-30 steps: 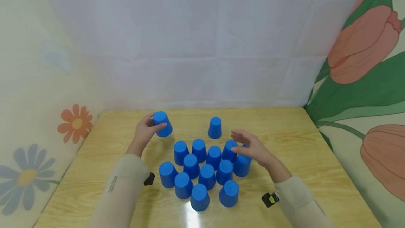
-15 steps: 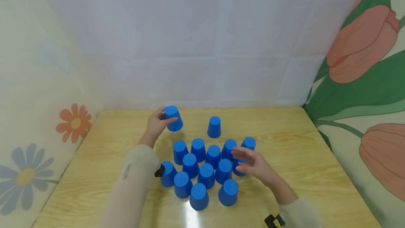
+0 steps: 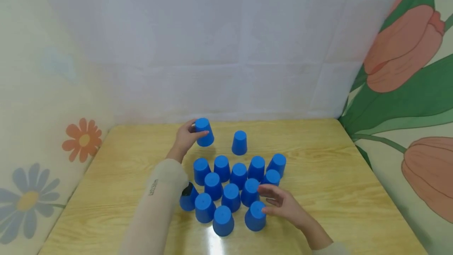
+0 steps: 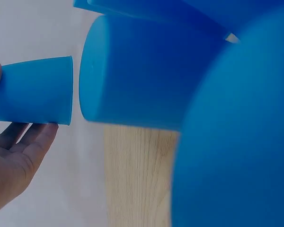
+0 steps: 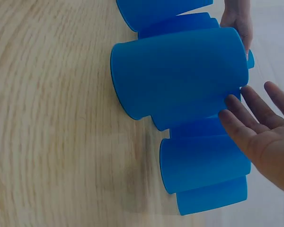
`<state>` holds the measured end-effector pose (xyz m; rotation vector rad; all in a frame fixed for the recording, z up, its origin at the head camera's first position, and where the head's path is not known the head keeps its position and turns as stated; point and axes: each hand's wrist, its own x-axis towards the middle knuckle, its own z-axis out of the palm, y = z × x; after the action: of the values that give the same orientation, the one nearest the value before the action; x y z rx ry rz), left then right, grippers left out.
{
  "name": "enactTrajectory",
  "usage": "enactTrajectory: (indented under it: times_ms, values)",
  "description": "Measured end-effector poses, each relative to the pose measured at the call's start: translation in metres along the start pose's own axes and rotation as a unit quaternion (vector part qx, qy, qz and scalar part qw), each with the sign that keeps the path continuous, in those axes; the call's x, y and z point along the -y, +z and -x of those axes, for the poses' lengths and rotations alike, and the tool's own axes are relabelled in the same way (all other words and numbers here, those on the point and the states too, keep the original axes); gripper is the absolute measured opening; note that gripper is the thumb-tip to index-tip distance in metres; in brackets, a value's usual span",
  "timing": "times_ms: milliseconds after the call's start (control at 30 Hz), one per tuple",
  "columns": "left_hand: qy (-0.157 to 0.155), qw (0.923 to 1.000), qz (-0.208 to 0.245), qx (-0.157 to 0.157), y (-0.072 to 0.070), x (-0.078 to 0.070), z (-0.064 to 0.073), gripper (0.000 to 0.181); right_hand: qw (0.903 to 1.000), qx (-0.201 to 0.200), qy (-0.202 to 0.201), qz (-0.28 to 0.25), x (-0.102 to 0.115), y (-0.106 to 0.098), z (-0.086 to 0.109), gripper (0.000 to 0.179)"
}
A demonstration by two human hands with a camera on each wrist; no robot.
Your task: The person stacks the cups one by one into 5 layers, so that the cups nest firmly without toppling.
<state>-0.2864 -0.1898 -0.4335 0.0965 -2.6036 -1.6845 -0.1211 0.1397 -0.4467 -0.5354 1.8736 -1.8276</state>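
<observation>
My left hand (image 3: 185, 137) grips an upside-down blue plastic cup (image 3: 203, 133), thumb across its near side. The left wrist view has this held cup (image 4: 35, 90) raised, its rim facing the base of a standing cup (image 4: 132, 71). My right hand (image 3: 284, 207) is open, with the thumb tip overlapping the front right cup (image 3: 254, 220) in the head view. Its fingers (image 5: 260, 111) are spread beside the cups in the right wrist view, holding nothing. Several more inverted blue cups (image 3: 212, 186) stand clustered mid-table between my forearms.
A single inverted cup (image 3: 239, 143) stands behind the cluster, right of the held one. The wooden table (image 3: 336, 168) ends at a white cloth backdrop (image 3: 226, 50). Flower-patterned panels (image 3: 400, 58) flank both sides. The left sleeve (image 3: 152, 204) overlaps the cluster's left cup.
My left hand has carried its cup rightward and slightly farther back, toward the lone rear cup. My right hand has drawn back toward me, from the right rear cups to the front right one.
</observation>
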Motion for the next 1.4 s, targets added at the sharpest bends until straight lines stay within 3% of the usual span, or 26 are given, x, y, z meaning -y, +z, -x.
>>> enactTrajectory:
  times_ms: [100, 167, 333, 633, 933, 1400]
  values:
    - [-0.004, 1.0000, -0.005, 0.008, 0.005, -0.007, 0.000, 0.065, 0.9999, -0.010, 0.002, -0.002, -0.003, 0.002, 0.001, 0.050]
    - [-0.005, 0.9998, -0.004, 0.017, 0.006, -0.021, 0.008, 0.064, 0.9999, -0.014, 0.001, 0.000, -0.004, 0.002, 0.001, 0.049]
    - [-0.008, 0.9995, 0.015, 0.026, 0.010, -0.032, 0.012, 0.059, 0.9999, -0.010, 0.011, 0.005, -0.007, 0.002, 0.001, 0.049]
    - [-0.019, 0.9993, 0.006, 0.032, 0.021, -0.031, 0.008, 0.063, 0.9994, 0.007, 0.032, -0.014, -0.011, 0.006, 0.002, 0.051]
    - [-0.023, 0.9992, -0.007, 0.032, 0.035, -0.026, 0.007, 0.057, 0.9987, 0.012, 0.049, -0.006, -0.019, 0.009, 0.004, 0.051]
    - [-0.051, 0.9969, -0.032, 0.051, 0.050, -0.021, 0.005, 0.062, 0.9984, -0.012, 0.051, 0.020, -0.034, 0.013, 0.006, 0.054]
